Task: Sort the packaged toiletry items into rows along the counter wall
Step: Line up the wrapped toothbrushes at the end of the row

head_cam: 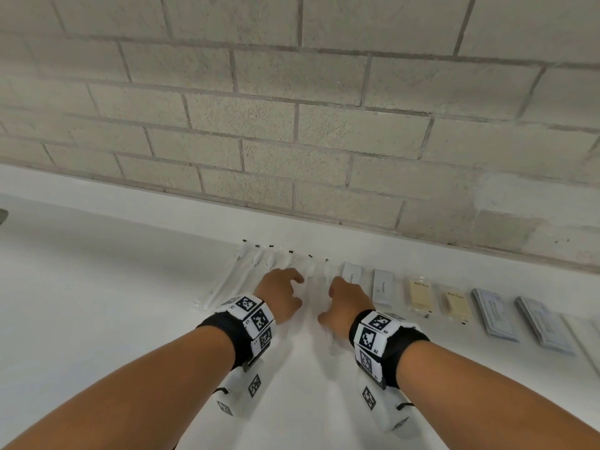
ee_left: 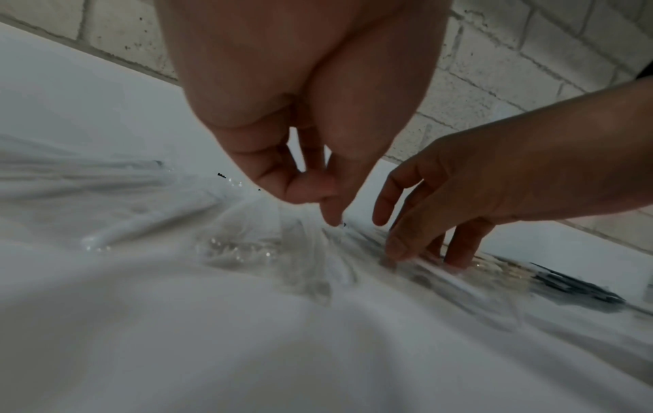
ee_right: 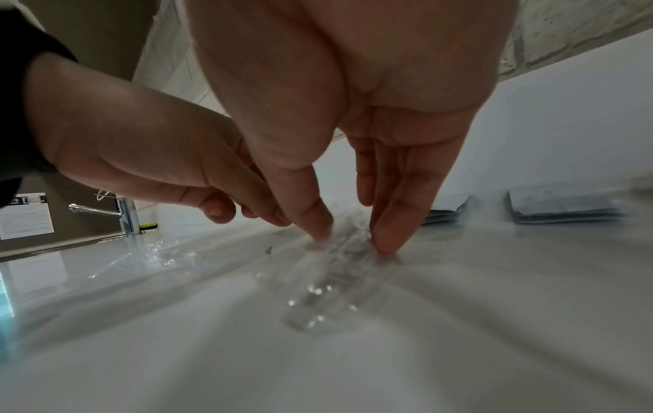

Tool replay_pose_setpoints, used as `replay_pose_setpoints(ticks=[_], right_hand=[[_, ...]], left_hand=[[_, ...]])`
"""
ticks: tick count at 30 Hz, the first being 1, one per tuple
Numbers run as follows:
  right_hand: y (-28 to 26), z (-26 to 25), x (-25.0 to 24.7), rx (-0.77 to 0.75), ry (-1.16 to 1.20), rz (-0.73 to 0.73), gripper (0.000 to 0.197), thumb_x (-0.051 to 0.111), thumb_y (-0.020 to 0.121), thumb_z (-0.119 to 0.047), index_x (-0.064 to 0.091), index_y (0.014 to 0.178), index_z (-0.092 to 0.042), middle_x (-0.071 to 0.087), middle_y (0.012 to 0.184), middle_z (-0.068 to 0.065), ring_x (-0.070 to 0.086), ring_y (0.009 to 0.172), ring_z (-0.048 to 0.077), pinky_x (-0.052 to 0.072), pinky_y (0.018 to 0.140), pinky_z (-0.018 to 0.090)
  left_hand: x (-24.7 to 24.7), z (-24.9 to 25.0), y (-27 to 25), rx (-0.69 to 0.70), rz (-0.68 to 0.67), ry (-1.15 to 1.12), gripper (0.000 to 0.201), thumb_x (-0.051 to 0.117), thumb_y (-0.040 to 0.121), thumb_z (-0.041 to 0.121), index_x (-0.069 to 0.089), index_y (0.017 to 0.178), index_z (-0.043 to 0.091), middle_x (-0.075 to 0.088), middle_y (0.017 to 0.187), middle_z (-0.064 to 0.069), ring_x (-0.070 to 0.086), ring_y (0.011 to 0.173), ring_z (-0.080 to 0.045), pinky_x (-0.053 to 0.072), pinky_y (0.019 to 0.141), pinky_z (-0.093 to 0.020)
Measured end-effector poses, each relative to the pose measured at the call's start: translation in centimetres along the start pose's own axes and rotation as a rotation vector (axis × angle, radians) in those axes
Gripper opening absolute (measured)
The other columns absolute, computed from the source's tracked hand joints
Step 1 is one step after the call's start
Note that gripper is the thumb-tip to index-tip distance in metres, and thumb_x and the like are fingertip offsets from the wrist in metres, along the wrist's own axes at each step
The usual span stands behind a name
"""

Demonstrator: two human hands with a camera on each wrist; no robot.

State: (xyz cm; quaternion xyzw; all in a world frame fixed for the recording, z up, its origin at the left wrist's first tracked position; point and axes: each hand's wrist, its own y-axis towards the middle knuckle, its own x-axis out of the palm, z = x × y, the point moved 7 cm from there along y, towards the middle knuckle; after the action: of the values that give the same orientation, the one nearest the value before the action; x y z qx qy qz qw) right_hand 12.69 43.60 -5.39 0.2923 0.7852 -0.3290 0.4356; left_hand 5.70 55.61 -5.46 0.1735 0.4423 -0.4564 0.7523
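Note:
Several clear-wrapped toothbrushes (head_cam: 246,271) lie side by side at the foot of the brick wall (head_cam: 292,125). At the right end of that row my two hands work on one clear wrapper (ee_right: 328,279). My left hand (head_cam: 292,287) touches it with an outstretched fingertip (ee_left: 332,220). My right hand (head_cam: 337,297) presses its straight thumb and fingers (ee_right: 388,237) down on either side of it. Further right stand two grey sachets (head_cam: 383,287), two beige soap packets (head_cam: 420,293) and grey-blue packets (head_cam: 493,313).
The white counter (head_cam: 97,287) stretches left of the toothbrushes and in front of the rows. A chrome tap (ee_right: 123,215) stands far to the left in the right wrist view. More flat packets (ee_right: 565,206) lie to the right, near the wall.

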Motion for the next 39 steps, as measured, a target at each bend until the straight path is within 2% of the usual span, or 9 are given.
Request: replay_pose_setpoints(ticks=[4,7,9,12,17,23,27,35,39], right_hand=[[0.4,-0.2,-0.4,0.03,0.165,0.053,0.042,0.061,0.085,-0.018,0.042,0.122,-0.008,0.056,0.115,0.01,0.055,0.089,0.022,0.043,0.067,0.027],[0.7,0.1,-0.4,0.077,0.299,0.068,0.039,0.055,0.088,-0.01,0.039,0.123,-0.005,0.053,0.107,0.01,0.053,0.086,0.023,0.043,0.058,0.025],[0.8,0.3,-0.1,0.089,0.31,0.037,0.035,0.051,0.088,-0.004,0.041,0.122,-0.004,0.054,0.108,0.011,0.054,0.086,0.024,0.052,0.067,0.031],[0.7,0.7,0.2,0.067,0.137,-0.022,0.032,0.047,0.091,-0.005,0.047,0.123,-0.004,0.054,0.124,0.013,0.057,0.104,0.027,0.049,0.086,0.032],[0.3,0.8,-0.4,-0.009,-0.054,0.002,0.033,0.046,0.092,-0.016,0.049,0.125,-0.013,0.049,0.128,0.006,0.053,0.115,0.025,0.041,0.085,0.029],[-0.1,-0.7,1.6,-0.208,-0.179,-0.172,0.055,0.056,0.09,-0.014,0.04,0.143,-0.013,0.034,0.143,0.007,0.043,0.13,0.025,0.039,0.107,0.031],[-0.3,-1.0,2.3,-0.211,-0.254,-0.192,0.049,0.053,0.092,-0.013,0.043,0.139,-0.003,0.034,0.143,0.015,0.045,0.129,0.029,0.039,0.108,0.033],[0.1,-1.1,1.6,-0.18,-0.146,-0.136,0.045,0.05,0.095,-0.023,0.047,0.137,-0.006,0.036,0.142,0.013,0.045,0.128,0.028,0.039,0.106,0.032],[0.6,-1.0,1.0,-0.092,-0.041,-0.033,0.05,0.059,0.089,-0.037,0.051,0.128,-0.007,0.045,0.132,0.012,0.051,0.118,0.027,0.043,0.09,0.03]], left_hand=[[0.8,0.5,-0.2,0.016,-0.138,0.061,0.04,0.056,0.092,0.018,0.058,0.132,0.016,0.059,0.127,-0.008,0.062,0.113,-0.025,0.049,0.097,-0.028],[1.0,0.2,0.1,-0.001,-0.146,0.064,0.041,0.055,0.093,0.018,0.056,0.135,0.016,0.055,0.134,-0.01,0.059,0.118,-0.026,0.048,0.101,-0.032],[1.0,0.2,0.3,0.004,-0.156,0.082,0.042,0.053,0.095,0.019,0.055,0.137,0.015,0.054,0.135,-0.011,0.058,0.119,-0.026,0.048,0.101,-0.031],[0.9,0.2,0.4,0.014,-0.165,0.114,0.042,0.048,0.098,0.018,0.051,0.139,0.014,0.053,0.138,-0.009,0.059,0.12,-0.027,0.046,0.101,-0.027],[0.0,0.1,0.4,0.063,-0.102,0.157,0.043,0.051,0.094,0.018,0.051,0.138,0.018,0.057,0.133,-0.003,0.052,0.124,-0.019,0.037,0.102,-0.022],[0.0,0.1,-0.2,0.179,-0.106,0.218,0.042,0.057,0.093,0.029,0.054,0.134,0.023,0.046,0.138,0.003,0.05,0.123,-0.017,0.039,0.102,-0.025],[0.8,-0.9,-0.3,0.167,-0.174,0.375,0.048,0.049,0.095,0.043,0.047,0.14,0.031,0.042,0.146,0.011,0.035,0.132,-0.019,0.034,0.108,-0.031],[1.0,-2.0,0.5,0.106,-0.18,0.353,0.051,0.051,0.088,0.056,0.048,0.136,0.042,0.05,0.14,0.009,0.037,0.129,-0.019,0.035,0.109,-0.035],[1.0,-2.4,0.7,0.068,-0.182,0.354,0.053,0.053,0.083,0.059,0.048,0.134,0.046,0.051,0.137,0.005,0.042,0.126,-0.021,0.037,0.107,-0.037]])
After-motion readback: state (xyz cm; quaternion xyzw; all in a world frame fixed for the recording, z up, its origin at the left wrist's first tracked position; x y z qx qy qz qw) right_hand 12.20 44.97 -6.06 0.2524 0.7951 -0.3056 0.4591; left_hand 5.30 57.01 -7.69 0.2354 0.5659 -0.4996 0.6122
